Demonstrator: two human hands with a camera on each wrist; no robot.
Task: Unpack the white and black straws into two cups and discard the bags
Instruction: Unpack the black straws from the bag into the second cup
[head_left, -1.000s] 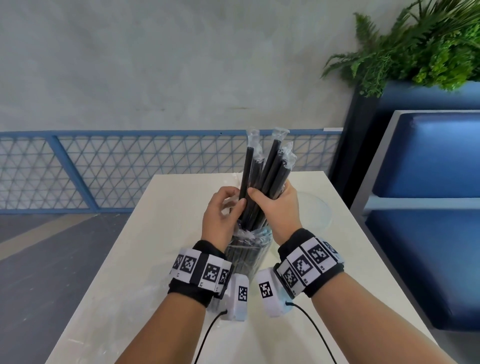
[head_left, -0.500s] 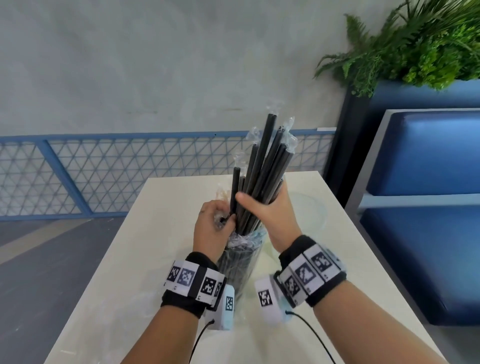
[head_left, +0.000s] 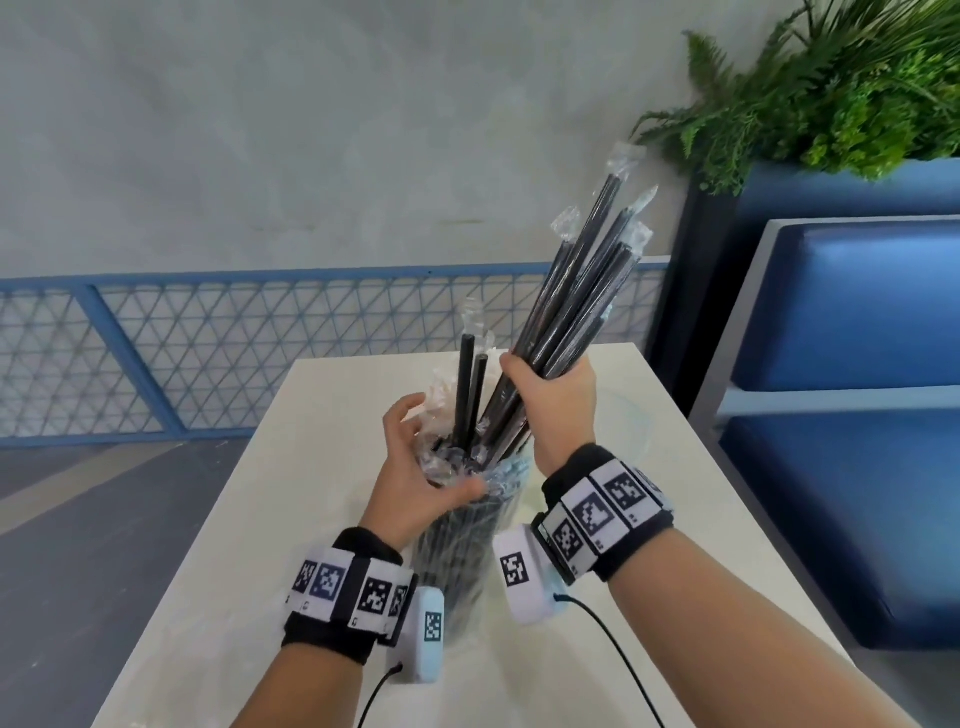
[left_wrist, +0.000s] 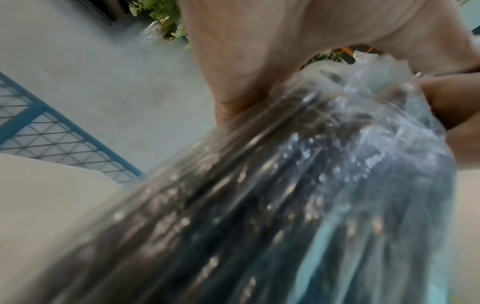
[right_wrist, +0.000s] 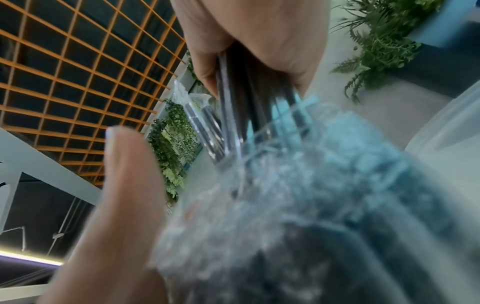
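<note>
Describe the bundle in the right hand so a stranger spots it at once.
On the white table stands a clear bag of black straws. The bundle rises from its mouth, gripped by the right hand. It leans right and reaches highest, unlike the two straws upright beside it.

Grey wall (head_left: 260, 130), blue mesh railing (head_left: 208, 338), blue bench (head_left: 857, 312), ferns (head_left: 831, 93), white table (head_left: 291, 467).

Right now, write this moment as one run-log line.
right hand: grips black straws, partly out | left hand: touches bag | bag: upright on table
</note>
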